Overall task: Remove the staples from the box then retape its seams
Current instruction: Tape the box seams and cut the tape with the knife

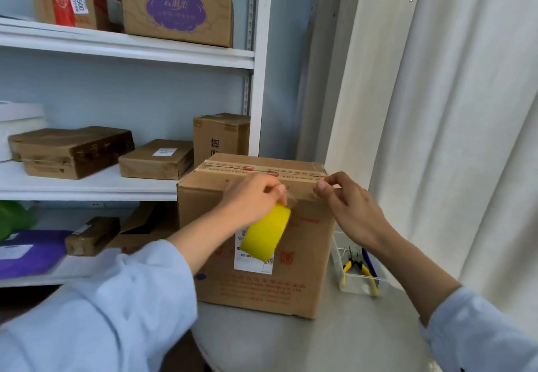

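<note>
A cardboard box stands centre frame on a table; a tray holding pliers sits just right; shelves fill the left.

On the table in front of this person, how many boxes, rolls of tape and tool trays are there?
Cardboard box: 1
Yellow tape roll: 1 (held against the box)
Clear tool tray: 1
Total: 3
</note>
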`<state>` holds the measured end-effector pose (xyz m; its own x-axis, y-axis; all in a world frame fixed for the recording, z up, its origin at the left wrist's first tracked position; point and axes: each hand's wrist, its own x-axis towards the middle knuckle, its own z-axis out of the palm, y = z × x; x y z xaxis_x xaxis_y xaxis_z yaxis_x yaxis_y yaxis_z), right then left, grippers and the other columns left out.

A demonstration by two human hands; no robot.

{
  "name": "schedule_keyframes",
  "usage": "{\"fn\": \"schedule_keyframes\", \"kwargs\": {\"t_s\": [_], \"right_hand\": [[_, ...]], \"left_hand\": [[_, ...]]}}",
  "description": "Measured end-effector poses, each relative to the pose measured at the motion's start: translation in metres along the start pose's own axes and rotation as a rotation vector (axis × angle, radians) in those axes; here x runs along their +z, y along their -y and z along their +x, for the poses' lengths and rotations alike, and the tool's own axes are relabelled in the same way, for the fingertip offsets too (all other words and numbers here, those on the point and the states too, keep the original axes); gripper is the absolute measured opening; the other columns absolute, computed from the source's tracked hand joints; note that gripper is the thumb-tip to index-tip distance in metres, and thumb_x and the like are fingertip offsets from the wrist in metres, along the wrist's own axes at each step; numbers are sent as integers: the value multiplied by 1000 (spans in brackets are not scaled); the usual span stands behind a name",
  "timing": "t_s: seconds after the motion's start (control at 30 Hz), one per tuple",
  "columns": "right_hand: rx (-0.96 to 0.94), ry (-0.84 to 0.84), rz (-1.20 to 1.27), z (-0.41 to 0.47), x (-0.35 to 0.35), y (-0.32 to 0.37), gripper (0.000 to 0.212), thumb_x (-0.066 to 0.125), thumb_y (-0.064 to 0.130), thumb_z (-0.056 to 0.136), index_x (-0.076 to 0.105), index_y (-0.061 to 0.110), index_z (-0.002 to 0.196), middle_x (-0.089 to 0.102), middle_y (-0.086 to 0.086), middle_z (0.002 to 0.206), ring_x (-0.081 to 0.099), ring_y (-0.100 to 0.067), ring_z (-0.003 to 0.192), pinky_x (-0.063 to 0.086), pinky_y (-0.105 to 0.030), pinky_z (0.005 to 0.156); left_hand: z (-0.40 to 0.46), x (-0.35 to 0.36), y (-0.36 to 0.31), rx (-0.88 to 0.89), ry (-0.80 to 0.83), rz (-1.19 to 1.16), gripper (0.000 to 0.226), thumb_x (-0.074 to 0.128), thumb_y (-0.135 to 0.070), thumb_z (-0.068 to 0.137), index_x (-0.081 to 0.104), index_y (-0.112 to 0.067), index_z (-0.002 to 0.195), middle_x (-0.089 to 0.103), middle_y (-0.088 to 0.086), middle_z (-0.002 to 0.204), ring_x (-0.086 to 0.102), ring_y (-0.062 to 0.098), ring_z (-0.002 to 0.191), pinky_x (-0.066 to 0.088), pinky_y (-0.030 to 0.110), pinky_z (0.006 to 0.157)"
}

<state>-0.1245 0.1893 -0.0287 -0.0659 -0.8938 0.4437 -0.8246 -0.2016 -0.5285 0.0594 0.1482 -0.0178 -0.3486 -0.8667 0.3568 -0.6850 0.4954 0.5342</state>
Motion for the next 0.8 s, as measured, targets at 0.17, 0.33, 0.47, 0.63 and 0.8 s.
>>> {"fn": "schedule_keyframes", "kwargs": {"t_s": [0.17,0.33,0.47,0.63,0.8], "right_hand": [[-55,1,-37,-5,13,-5,36,29,49,99,47,19,111,64,-4,110,59,-25,99,48,-41,81],[56,75,-124,32,13,-9,40,29,50,99,45,16,114,60,-10,122,57,-29,107,46,-45,90],[-59,57,-208,45,23,3,37,33,47,99,49,15,111,59,-6,121,56,-25,107,44,-36,84],[-61,35,-251,55,38,3,36,36,48,98,52,17,103,62,-5,112,58,-25,100,47,-39,85],[34,124,-44,60,32,-10,33,34,48,99,47,18,107,54,-1,113,54,-21,98,46,-39,83]], "left_hand": [[2,-13,25,-98,52,54,35,46,-31,98,60,-27,66,63,-8,117,50,20,120,21,56,111],[3,-8,12,-80,54,3,37,45,-33,98,57,-27,63,60,-13,81,57,22,100,37,48,101],[-3,-29,25,-142,-91,21,36,47,-36,96,60,-27,64,57,-10,85,52,19,101,38,38,92],[-14,-33,51,-258,-115,-228,37,50,-28,95,63,-23,61,64,1,96,54,20,106,42,41,96],[-21,-25,35,-179,-107,-276,37,51,-29,95,61,-22,61,65,-1,90,56,21,98,44,34,88]]}}
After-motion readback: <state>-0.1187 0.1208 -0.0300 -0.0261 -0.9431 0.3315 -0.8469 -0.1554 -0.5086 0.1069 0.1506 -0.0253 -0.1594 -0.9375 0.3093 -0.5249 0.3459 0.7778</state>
